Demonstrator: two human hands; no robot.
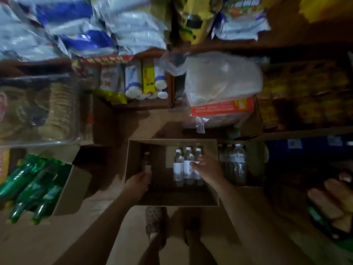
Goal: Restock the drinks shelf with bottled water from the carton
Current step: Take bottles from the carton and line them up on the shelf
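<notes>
While left hand (pixel 138 181) grips 1 bottle (pixel 146 163), right hand (pixel 205 170) grasps 1 of 3 bottles (pixel 188 165) in carton (pixel 133 155).

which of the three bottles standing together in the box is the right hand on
The rightmost bottle of the three: the right hand covers its label, while the middle bottle and left bottle stand untouched beside it in the box.

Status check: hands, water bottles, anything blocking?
Left hand holds one bottle at carton left side. Right hand on three white-capped water bottles. No obstruction visible.
</notes>
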